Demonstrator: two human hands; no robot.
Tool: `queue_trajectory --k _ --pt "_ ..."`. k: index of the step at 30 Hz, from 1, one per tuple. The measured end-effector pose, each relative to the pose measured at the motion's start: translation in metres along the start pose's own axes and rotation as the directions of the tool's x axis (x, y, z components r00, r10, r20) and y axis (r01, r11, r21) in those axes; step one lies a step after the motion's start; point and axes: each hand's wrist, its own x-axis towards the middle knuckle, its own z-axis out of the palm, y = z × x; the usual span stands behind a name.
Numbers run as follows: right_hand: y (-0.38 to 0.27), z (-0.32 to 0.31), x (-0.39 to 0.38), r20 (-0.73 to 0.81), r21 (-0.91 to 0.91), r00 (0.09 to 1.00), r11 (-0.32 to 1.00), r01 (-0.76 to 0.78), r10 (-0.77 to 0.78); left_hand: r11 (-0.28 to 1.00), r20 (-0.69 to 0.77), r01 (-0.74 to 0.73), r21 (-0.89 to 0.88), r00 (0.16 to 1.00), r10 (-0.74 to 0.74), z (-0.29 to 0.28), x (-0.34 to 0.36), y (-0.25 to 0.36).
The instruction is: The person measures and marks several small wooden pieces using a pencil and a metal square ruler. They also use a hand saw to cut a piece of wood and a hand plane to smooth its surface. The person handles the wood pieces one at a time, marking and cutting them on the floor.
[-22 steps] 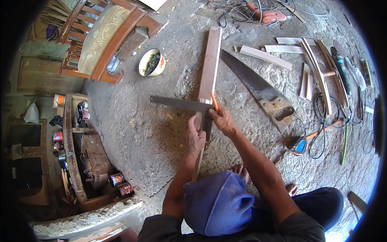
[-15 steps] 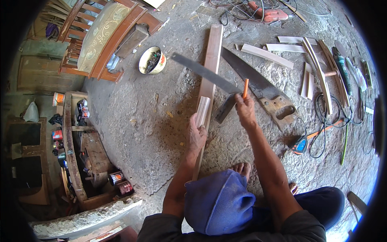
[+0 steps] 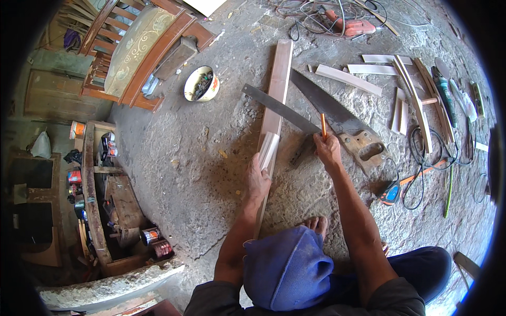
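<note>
My left hand (image 3: 256, 179) grips some short pale strips (image 3: 268, 149) lying along a long wooden board (image 3: 278, 76) on the floor. To the right of the board, my right hand (image 3: 328, 150) is closed around an orange pencil (image 3: 323, 125) and a metal try square (image 3: 280, 109), whose long blade slants over the board toward the upper left. Just past the square lies a handsaw (image 3: 327, 103) with a worn wooden handle, its blade pointing away from me.
An enamel bowl (image 3: 202, 84) of small dark bits, carved wooden furniture (image 3: 132, 58), a red drill (image 3: 356, 27) with tangled cords, scattered strips (image 3: 349, 78), a green grinder (image 3: 449, 97), a tape measure (image 3: 390, 193) and a wooden crate (image 3: 99, 184) with cans surround me.
My right hand has lifted the square away from the strips to the right, swinging its blade from near level to a slant, then lowered slightly. My left hand stays on the strips.
</note>
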Motion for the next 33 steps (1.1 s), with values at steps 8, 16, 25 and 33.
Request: queue_trajectory --k 8,16,25,33 --pt "-0.032 -0.025 -0.01 -0.103 -0.599 0.874 0.731 0.327 -0.475 0.909 0.006 -0.408 0.089 0.913 0.409 -0.053 0.009 0.033" --pt "-0.031 -0.003 -0.048 0.731 0.249 0.673 0.874 -0.418 0.113 0.59 0.21 -0.805 0.063 0.589 0.78 -0.069 0.037 0.06" --pt "0.002 0.042 -0.082 0.721 0.538 0.693 0.617 -0.574 0.015 0.823 -0.339 -0.382 -0.421 0.907 0.248 -0.034 0.011 0.064" --pt "0.019 0.075 -0.108 0.731 0.532 0.682 0.646 -0.548 -0.023 0.764 -0.066 0.139 -0.631 0.971 -0.231 -0.02 0.021 0.045"
